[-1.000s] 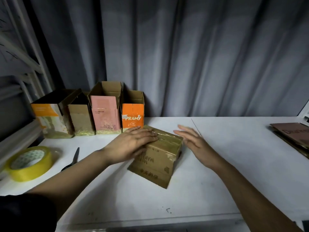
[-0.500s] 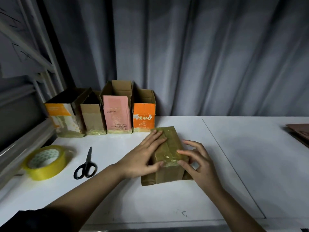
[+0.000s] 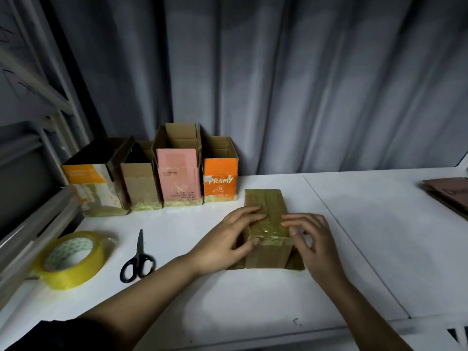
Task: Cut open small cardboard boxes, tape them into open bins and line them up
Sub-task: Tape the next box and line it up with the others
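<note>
The fingers (image 3: 249, 217) of the left hand (image 3: 229, 239) lie almost straight and close together on the taped top of the brown cardboard box (image 3: 266, 211), with the thumb against the near left edge of the box. The fingers (image 3: 295, 222) of the right hand (image 3: 312, 240) are a little bent and spread, and their tips press on the right part of the same top. Neither hand closes around the box; both press on it from above. The box lies on its side on the white desk (image 3: 253, 300), long side pointing away from the person, and shiny yellowish tape covers its top.

Beyond the box and to its left, four open bins stand in a row against the grey curtain (image 3: 304, 84): an orange bin (image 3: 220, 182) nearest the box, then a pink bin (image 3: 178, 176), a plain brown bin (image 3: 139, 184) and a wide bin with an orange band (image 3: 91, 188). They touch each other side by side. Left of the box lie black scissors (image 3: 138, 259), closed, and further left a roll of yellow tape (image 3: 73, 259). Far to the right of the box, at the edge of the desk, lies flat brown cardboard (image 3: 450, 191).
</note>
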